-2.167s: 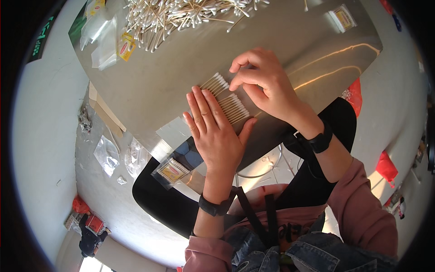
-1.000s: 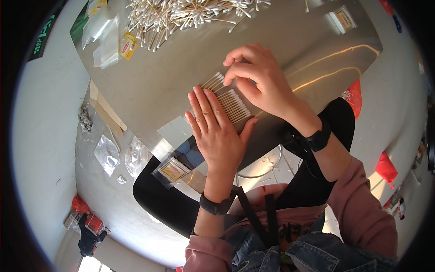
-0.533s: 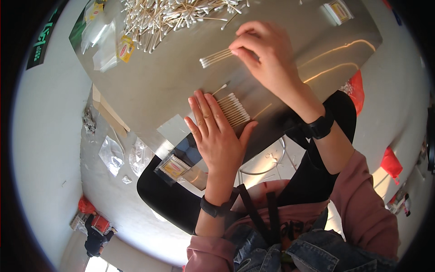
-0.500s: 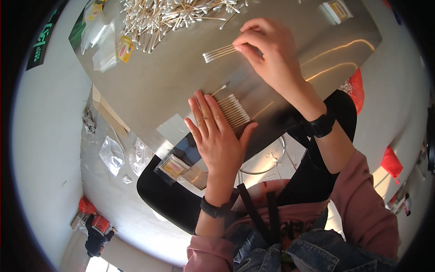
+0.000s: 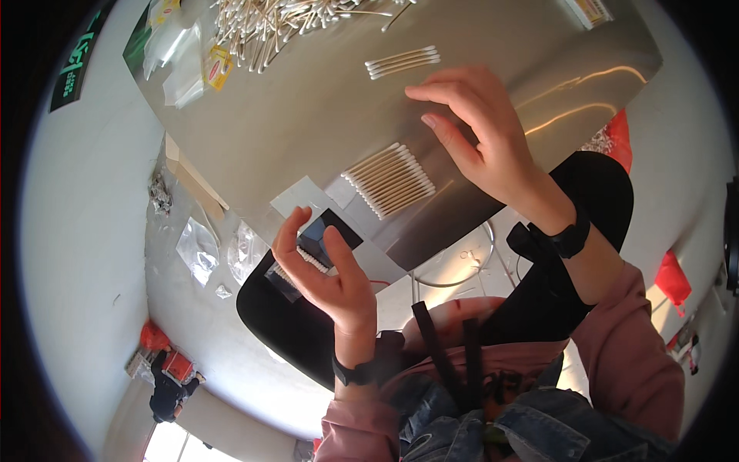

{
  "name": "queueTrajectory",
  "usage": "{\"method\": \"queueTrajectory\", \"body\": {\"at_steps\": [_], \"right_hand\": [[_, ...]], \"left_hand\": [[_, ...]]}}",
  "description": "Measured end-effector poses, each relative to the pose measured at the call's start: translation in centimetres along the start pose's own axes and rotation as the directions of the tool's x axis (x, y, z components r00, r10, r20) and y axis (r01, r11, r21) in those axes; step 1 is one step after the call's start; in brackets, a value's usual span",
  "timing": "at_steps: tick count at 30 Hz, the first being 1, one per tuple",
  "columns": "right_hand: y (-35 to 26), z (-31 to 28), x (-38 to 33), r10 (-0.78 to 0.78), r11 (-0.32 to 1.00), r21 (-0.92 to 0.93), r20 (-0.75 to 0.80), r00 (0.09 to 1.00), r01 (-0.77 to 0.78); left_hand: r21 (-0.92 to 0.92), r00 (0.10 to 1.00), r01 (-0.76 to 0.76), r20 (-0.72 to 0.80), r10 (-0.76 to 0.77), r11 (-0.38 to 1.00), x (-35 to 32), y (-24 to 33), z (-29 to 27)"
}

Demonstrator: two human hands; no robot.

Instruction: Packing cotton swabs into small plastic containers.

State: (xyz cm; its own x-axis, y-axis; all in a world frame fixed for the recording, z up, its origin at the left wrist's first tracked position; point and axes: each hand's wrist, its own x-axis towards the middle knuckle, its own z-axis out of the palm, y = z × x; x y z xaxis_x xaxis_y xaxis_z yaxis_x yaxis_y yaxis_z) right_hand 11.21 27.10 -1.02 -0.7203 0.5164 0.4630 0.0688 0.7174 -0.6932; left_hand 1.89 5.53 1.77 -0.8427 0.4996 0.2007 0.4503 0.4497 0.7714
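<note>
A neat row of cotton swabs (image 5: pixel 389 181) lies side by side on the metal table, between my two hands. Beyond it, a small bundle of cotton swabs (image 5: pixel 402 61) rests loose on the tabletop. My right hand (image 5: pixel 489 135) hovers just to the right of that bundle, its thumb and fingers apart and holding nothing. Over the near left table edge is my left hand (image 5: pixel 327 273), with thumb and forefinger spread. A clear packet of cotton swabs (image 5: pixel 286 283) is partly hidden behind it.
A large heap of cotton swabs (image 5: pixel 285 27) covers the far side of the table. Clear plastic bags (image 5: pixel 181 77) and a yellow card (image 5: pixel 219 68) lie at far left, a swab box (image 5: pixel 590 11) at far right. A dark flat object (image 5: pixel 339 229) sits by the near edge.
My right hand has let go of the small swab bundle, which now lies on the table. The left hand has lifted off the row and moved left toward the packet.
</note>
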Motion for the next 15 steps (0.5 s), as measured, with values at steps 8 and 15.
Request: {"method": "queueTrajectory", "body": {"at_steps": [8,15], "right_hand": [[-0.6,0.5,-0.2,0.004,0.999,0.046,0.061,0.998,-0.007],[-1.9,0.8,-0.7,-0.069,0.995,0.078,0.171,0.983,0.056]], "left_hand": [[0.224,0.975,-0.166,0.181,0.126,0.961,-3.1,0.8,0.6],[0.301,0.953,-0.225,0.267,0.145,0.927,-4.4,0.9,0.9]]}}
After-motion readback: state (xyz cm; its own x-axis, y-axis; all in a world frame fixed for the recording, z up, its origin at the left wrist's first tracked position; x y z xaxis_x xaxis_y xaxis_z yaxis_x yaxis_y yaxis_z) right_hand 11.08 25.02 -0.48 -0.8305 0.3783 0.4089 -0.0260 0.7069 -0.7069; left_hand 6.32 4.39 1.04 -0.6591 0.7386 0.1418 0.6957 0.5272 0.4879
